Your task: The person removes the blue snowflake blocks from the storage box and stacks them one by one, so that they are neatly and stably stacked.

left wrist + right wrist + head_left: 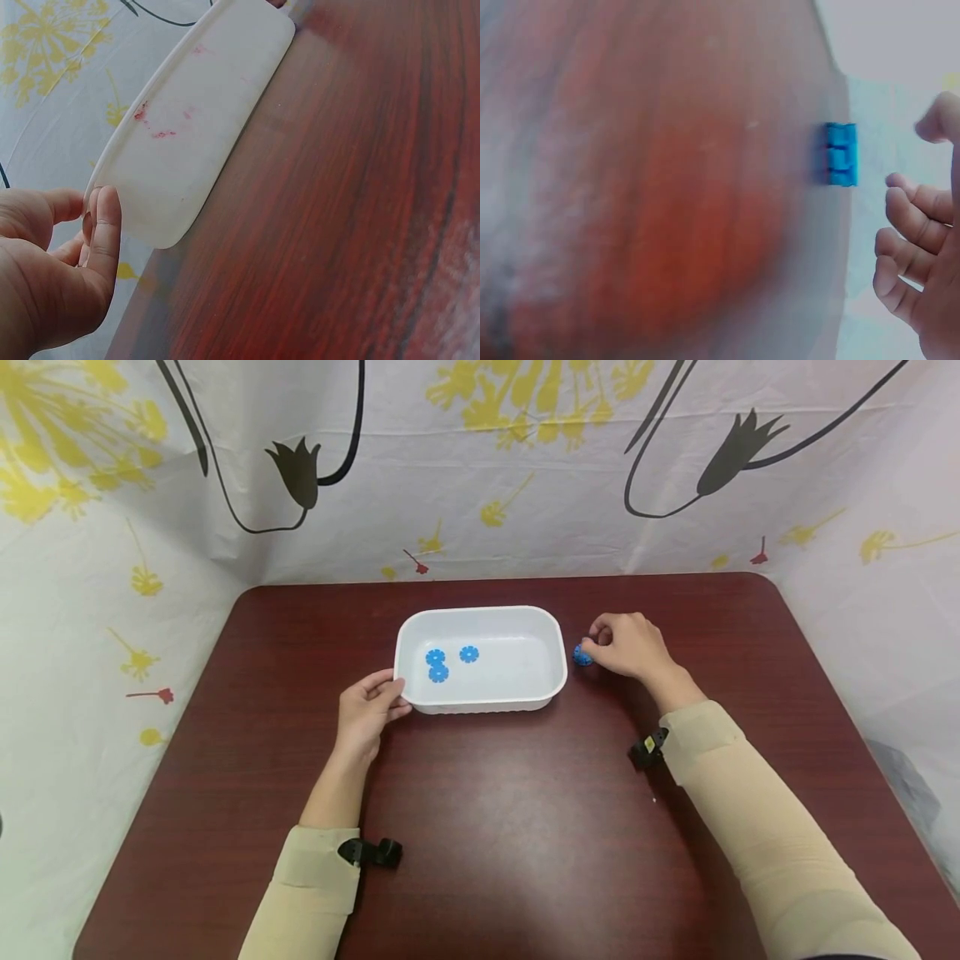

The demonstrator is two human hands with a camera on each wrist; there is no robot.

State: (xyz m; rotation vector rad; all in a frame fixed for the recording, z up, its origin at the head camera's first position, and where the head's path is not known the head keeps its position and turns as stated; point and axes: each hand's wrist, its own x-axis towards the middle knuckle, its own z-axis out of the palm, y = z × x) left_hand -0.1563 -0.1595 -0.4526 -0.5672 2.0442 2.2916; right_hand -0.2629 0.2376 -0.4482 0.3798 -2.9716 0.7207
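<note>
Now, left hand (365, 714) pinching white tray (517, 664) at eight o'clock, right hand (630, 647) hovering, grip apart, by three-o'clock blue disc stack (841, 154)

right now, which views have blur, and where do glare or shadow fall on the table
Right wrist: the table is smeared with blur, the blue stack sharper. Head: glare on the table's near middle, a dark shadow beside the right sleeve. Left wrist: glare at the lower right, the white tray fairly clear.
</note>
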